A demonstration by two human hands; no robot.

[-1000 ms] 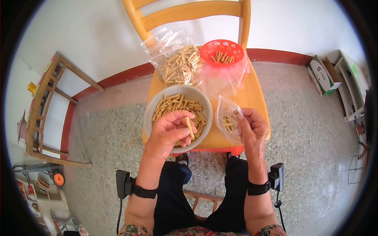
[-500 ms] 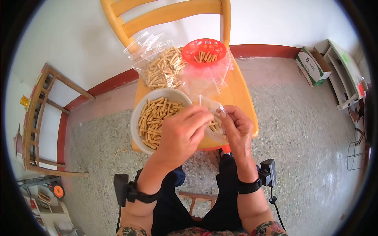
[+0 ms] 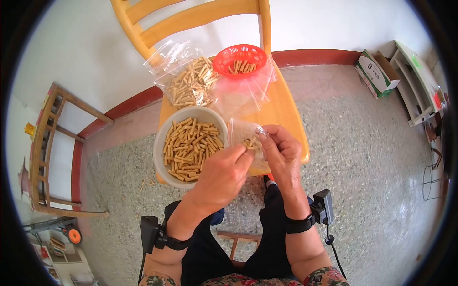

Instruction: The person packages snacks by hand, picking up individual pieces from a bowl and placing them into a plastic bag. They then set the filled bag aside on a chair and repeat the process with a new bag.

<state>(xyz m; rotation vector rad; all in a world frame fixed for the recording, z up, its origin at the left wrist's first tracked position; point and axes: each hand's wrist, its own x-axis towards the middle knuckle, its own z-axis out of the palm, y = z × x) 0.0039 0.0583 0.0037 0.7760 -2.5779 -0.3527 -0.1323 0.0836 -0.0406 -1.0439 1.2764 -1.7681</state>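
My right hand (image 3: 283, 151) is closed on the upper right edge of a small clear zip bag (image 3: 238, 132) with some short sticks inside. At the bag's lower left, my left hand (image 3: 224, 172) has its fingers bent together; what they hold, if anything, is hidden. Left of the bag stands a white bowl (image 3: 157, 152) of short brown sticks (image 3: 191, 148). Behind the bowl lies a large clear bag (image 3: 194, 82) full of sticks. Beside that, a red basket (image 3: 221, 58) with a few sticks rests on empty clear bags (image 3: 238, 99).
Everything stands on a yellow wooden chair (image 3: 286, 119). A wooden frame (image 3: 40, 148) leans at the left wall. At the back right are a cardboard box (image 3: 374, 74) and a white shelf (image 3: 410, 90). A low wooden stool (image 3: 238, 236) shows between the person's legs.
My left hand has moved down and slightly left, now lower against the small bag. My right hand still grips the bag's edge. The whole view has shifted slightly.
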